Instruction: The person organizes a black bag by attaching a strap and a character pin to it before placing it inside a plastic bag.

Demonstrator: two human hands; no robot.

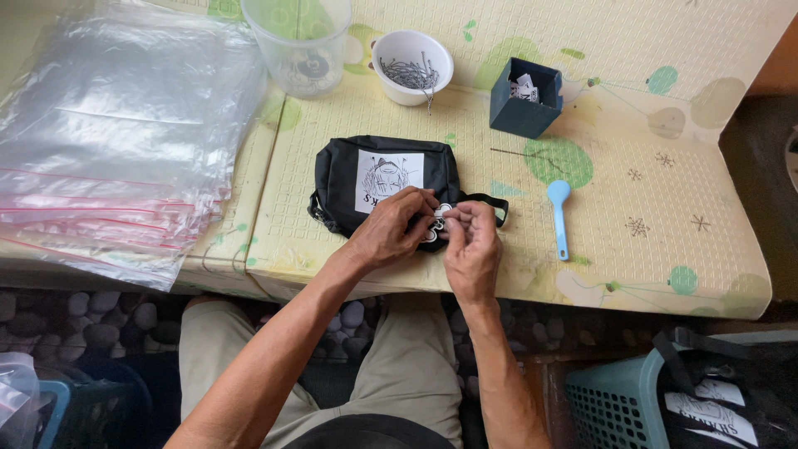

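Far left: stack of clear zip bags (116,125) with red seal strips, lying flat on the pale yellow foam mat (665,166). Top left of centre: clear plastic cup (297,37), upright. Just right of it: white bowl (412,65) holding metal pins. Centre: small black pouch (378,179) with a white printed patch, lying flat on the mat near its front edge, strap loop showing at its right end. Left hand (391,229): resting on the pouch's lower right corner, fingers curled and pinched close around a small white tag (440,218), which sits against the pouch. Right hand (472,241): meeting the left from the right, thumb and fingertips closed on the same tag; what exactly sits between the fingertips is too small to tell. Right of centre, upper: dark blue square box (524,98) with white paper slips inside. Below it, well apart from the hands: light blue plastic spoon (559,216), bowl end up. Bottom right, off the mat: teal basket (619,407) holding more black pouches.
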